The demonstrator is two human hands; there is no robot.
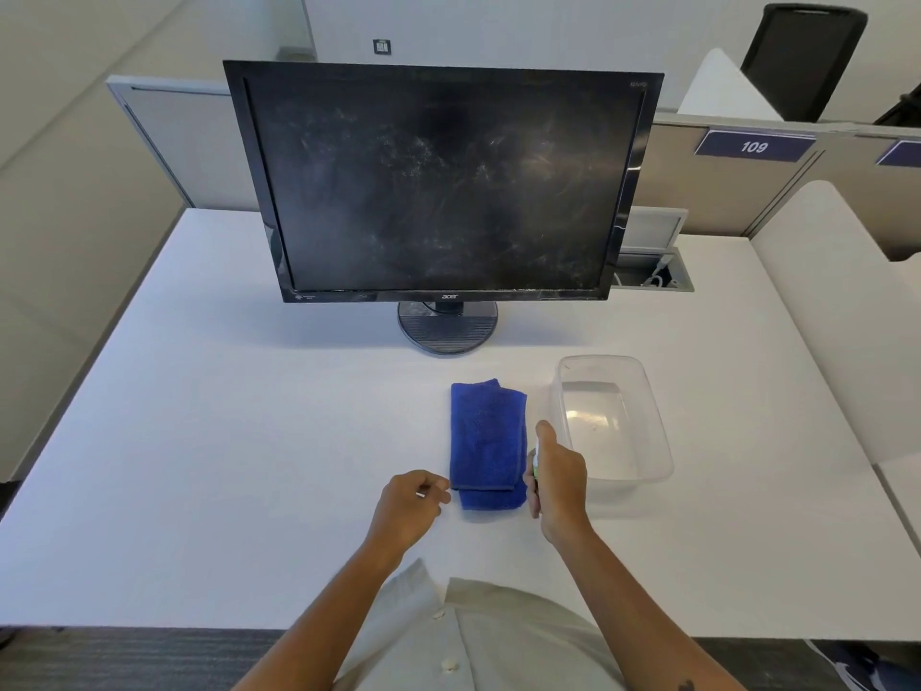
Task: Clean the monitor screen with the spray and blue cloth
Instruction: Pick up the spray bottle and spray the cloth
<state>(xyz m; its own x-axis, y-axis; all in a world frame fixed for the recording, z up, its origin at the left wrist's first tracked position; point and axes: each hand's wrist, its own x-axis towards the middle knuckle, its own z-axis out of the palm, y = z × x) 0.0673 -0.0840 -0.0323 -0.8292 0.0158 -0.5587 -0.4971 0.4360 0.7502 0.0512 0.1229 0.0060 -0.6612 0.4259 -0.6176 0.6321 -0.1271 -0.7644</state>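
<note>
A black monitor (443, 187) stands at the back of the white desk (224, 441), its dark screen smeared with dust and streaks. A folded blue cloth (486, 436) lies flat in front of it. My right hand (558, 478) is wrapped around a small spray bottle (534, 463), of which only a white and green sliver shows, just right of the cloth with the thumb raised. My left hand (413, 501) hovers at the cloth's lower left corner, fingers loosely curled, holding nothing.
A clear plastic tub (648, 421) sits to the right of the cloth, close to my right hand. A cable hatch (653, 271) is recessed in the desk behind the monitor. Partition panels ring the desk, and a black chair (802, 57) stands beyond.
</note>
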